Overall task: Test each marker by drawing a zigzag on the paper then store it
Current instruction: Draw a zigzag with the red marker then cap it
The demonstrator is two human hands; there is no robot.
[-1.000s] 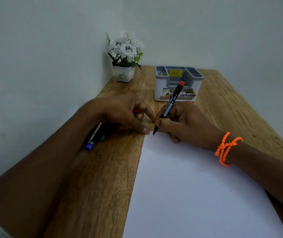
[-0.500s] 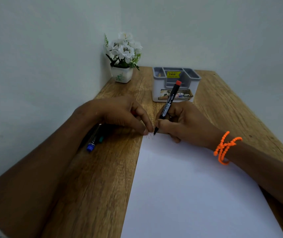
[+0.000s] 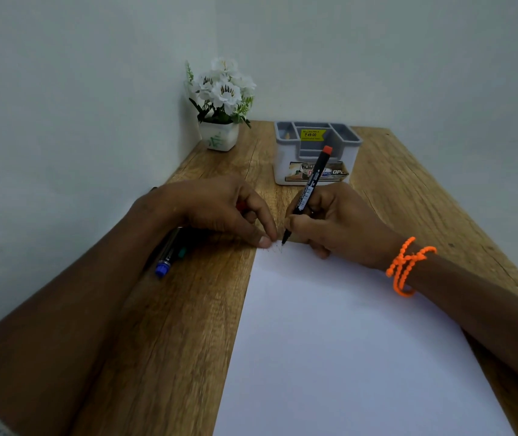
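A white paper sheet (image 3: pixel 345 341) lies on the wooden table (image 3: pixel 172 341). My right hand (image 3: pixel 342 225) grips a black marker with a red end (image 3: pixel 309 187), its tip touching the paper's far left corner. A faint red zigzag (image 3: pixel 275 246) shows just left of the tip. My left hand (image 3: pixel 213 209) rests curled beside that corner, thumb pressing on the paper's edge, with a bit of red, the marker's cap (image 3: pixel 240 205), showing between its fingers. Under my left wrist lie a blue-ended marker (image 3: pixel 164 264) and a green-ended marker (image 3: pixel 182 252), partly hidden.
A grey and white desk organiser (image 3: pixel 286 171) with several compartments stands behind my hands. A white pot of white flowers (image 3: pixel 220 138) sits in the back left corner. Walls close in on the left and at the back. An orange bead bracelet (image 3: pixel 407 265) circles my right wrist.
The marker tip has crept a little to the right along the paper's top edge, and the faint zigzag behind it has grown. My left hand has stayed in place.
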